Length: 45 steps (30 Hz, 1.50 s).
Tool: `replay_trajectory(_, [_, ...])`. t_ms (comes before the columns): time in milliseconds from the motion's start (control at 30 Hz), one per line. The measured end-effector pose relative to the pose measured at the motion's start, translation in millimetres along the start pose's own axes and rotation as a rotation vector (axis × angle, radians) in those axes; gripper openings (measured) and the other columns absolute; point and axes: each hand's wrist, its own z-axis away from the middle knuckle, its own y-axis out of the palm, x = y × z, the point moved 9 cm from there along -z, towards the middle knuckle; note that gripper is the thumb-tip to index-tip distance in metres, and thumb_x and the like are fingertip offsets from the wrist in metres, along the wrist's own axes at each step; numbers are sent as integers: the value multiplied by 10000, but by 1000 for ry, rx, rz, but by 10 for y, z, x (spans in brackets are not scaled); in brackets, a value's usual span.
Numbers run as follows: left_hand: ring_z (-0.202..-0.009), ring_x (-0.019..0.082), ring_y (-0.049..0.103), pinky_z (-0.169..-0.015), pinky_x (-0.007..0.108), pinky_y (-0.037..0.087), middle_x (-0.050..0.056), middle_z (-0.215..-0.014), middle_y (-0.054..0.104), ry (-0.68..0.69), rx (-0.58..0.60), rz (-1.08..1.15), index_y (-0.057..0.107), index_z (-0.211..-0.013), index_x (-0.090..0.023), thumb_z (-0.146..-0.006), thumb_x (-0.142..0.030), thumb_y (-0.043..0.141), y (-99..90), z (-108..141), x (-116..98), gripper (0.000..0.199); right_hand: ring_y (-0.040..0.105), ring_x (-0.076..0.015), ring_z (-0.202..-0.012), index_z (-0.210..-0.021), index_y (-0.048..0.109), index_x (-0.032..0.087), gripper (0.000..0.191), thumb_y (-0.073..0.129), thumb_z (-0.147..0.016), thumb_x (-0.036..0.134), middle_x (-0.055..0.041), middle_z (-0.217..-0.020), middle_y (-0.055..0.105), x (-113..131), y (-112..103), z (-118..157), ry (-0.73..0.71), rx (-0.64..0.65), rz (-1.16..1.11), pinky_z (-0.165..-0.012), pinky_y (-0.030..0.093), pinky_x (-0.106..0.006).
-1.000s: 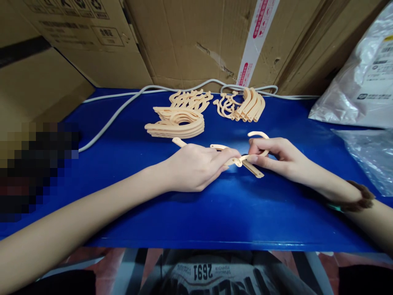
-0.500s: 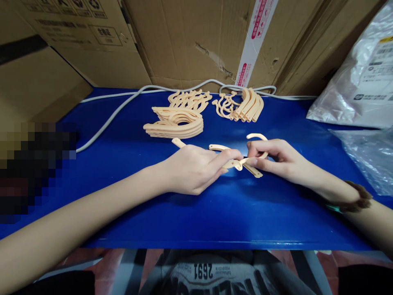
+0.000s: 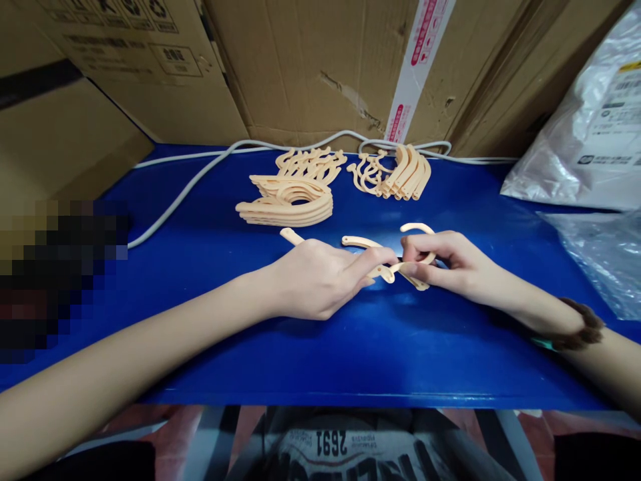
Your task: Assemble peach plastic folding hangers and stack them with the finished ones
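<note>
The left hand is clamped on beige plastic strips; just beside its fingertips, the right hand pinches a curved hook. Beyond the left hand, stacked pieces lie on the tabletop.

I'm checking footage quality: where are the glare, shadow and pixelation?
In the head view: pale glare on the blue table near the beige pieces in hand; soft shadow below the right hand; highlights on the white plastic bag; pixelation hiding part of the left side.
</note>
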Motion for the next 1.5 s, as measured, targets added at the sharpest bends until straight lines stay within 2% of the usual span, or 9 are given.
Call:
replay_trajectory(300, [-698, 167, 729, -499, 224, 441, 26, -882, 751, 33, 33, 38, 373, -1305, -161, -1036, -217, 317, 23, -5, -50, 280, 451, -91, -558, -684, 523, 185, 252, 586, -899, 300, 36, -607, 538, 8, 57, -3, -27, 50, -12, -528, 354, -222])
replay_trajectory(533, [-639, 154, 712, -476, 226, 421, 12, -814, 739, 58, -33, 15, 410, -1266, -145, -1038, -206, 310, -39, -8, -87, 256, 428, -84, -566, -673, 510, 183, 261, 581, -903, 285, 43, -610, 507, 19, 60, -1, -48, 54, 1, -531, 334, -218])
replay_trajectory(733, [-671, 146, 720, -500, 209, 437, 32, -876, 747, 52, -38, -1, 385, -1315, -147, -1047, -219, 294, -12, 12, -110, 292, 461, -92, -584, -713, 521, 183, 278, 559, -932, 350, 30, -653, 528, 23, 89, 3, -36, 69, -19, -535, 347, -224])
replay_trajectory(1000, [-585, 131, 699, -440, 215, 379, 1, -808, 741, 27, -179, -98, 406, -1279, -161, -1066, -221, 281, -182, -10, -127, 255, 418, -83, -552, -696, 490, 189, 362, 579, -944, 438, 44, -609, 503, 59, 69, 0, 2, -6, -138, -502, 282, -230])
replay_trajectory(1167, [-545, 136, 676, -428, 235, 343, 7, -809, 744, -21, -205, -110, 433, -1244, -155, -1070, -248, 283, -232, -42, -138, 248, 448, -99, -542, -691, 525, 197, 377, 593, -931, 479, 38, -582, 522, 152, -26, 33, -21, -92, -42, -510, 295, -254])
replay_trajectory(1267, [-584, 152, 686, -457, 240, 352, 10, -835, 737, -158, -121, -57, 491, -1201, -165, -1048, -311, 356, -199, -71, -42, 251, 481, -117, -557, -685, 555, 205, 365, 591, -932, 471, 28, -587, 548, 216, -98, 49, -66, -168, 90, -534, 336, -267])
replay_trajectory(1333, [-638, 161, 696, -494, 241, 369, 10, -859, 734, -275, -3, 47, 541, -1155, -175, -1038, -364, 383, -119, -73, 61, 272, 527, -133, -591, -727, 576, 213, 324, 571, -947, 451, 16, -631, 595, 227, -110, 49, -101, -198, 192, -566, 380, -271])
replay_trajectory(1433, [-670, 168, 680, -557, 252, 402, 7, -828, 715, -413, 151, 211, 584, -1072, -181, -1048, -364, 359, -2, -43, 190, 291, 609, -150, -679, -1005, 607, 221, 174, 532, -976, 376, -9, -799, 676, 246, -90, 52, -209, -232, 389, -638, 447, -272])
replay_trajectory(1500, [-647, 150, 648, -569, 245, 417, -4, -764, 675, -497, 167, 380, 578, -985, -180, -1050, -358, 361, 35, -20, 268, 288, 626, -151, -696, -1241, 536, 212, 282, 526, -980, 318, -18, -858, 682, 289, -69, 77, -310, -276, 559, -651, 461, -271])
